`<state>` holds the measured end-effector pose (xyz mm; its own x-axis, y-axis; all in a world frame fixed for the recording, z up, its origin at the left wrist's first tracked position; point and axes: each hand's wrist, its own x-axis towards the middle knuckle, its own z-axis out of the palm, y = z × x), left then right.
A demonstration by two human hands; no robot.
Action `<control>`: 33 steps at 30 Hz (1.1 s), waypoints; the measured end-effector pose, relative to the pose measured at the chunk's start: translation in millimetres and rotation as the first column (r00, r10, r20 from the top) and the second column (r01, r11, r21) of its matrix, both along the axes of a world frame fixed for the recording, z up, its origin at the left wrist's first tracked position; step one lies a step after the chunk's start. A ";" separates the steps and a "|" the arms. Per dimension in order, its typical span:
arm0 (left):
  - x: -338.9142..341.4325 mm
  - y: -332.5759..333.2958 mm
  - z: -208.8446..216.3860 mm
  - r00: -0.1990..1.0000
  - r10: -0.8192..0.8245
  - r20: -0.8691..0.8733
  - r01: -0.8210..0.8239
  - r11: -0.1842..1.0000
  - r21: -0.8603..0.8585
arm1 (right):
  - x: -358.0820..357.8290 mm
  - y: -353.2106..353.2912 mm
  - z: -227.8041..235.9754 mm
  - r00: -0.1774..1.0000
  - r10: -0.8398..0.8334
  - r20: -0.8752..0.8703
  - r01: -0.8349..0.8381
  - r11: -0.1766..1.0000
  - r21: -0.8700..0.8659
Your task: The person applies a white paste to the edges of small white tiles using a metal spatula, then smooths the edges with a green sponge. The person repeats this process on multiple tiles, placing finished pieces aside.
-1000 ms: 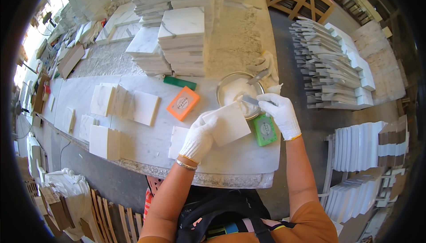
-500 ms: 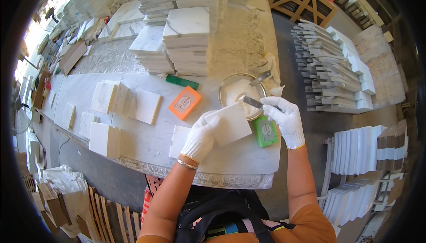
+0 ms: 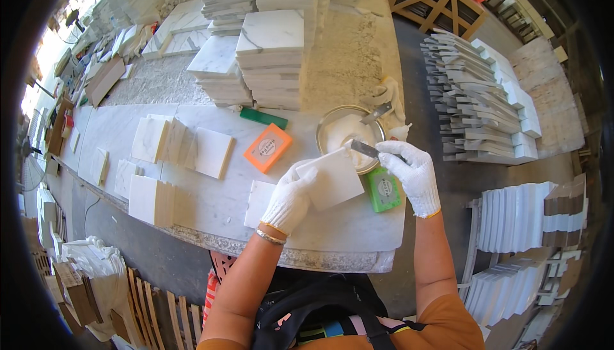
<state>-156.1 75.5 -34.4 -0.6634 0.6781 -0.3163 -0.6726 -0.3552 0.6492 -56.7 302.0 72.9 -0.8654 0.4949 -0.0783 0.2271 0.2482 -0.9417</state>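
My left hand, in a white knit glove, grips a white marble tile by its left edge, tilted above the table. In my gloved right hand is a putty knife, its metal blade at the tile's upper right corner. Just beyond lies a round metal bowl of white paste, with a second putty knife resting on its rim. Below the bowl, a green block with a round label lies beside the tile. An orange block sits left of the bowl.
Several marble tiles stand or lie on the marble tabletop to the left. Tall tile stacks rise at the back, near a dark green bar. Racks of marble pieces stand on the right, past the table's edge.
Hardly anything differs. The view has shifted very slightly, and both hands keep their hold on the tile and the putty knife.
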 end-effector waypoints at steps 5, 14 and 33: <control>0.8 0.1 1.0 1.000 0.010 0.001 -0.010 1.000 -0.012 | -0.4 0.7 -1.2 0.998 0.000 -0.057 0.006 0.994 0.105; -0.3 -0.6 2.9 1.000 -0.001 -0.008 0.001 0.999 0.032 | 1.8 -0.8 -5.2 0.994 0.013 -0.104 0.000 0.992 0.128; -1.4 0.3 -5.2 1.000 -0.019 -0.023 0.018 0.999 -0.033 | 7.8 23.1 -24.4 0.994 -0.105 -0.009 0.105 0.971 0.214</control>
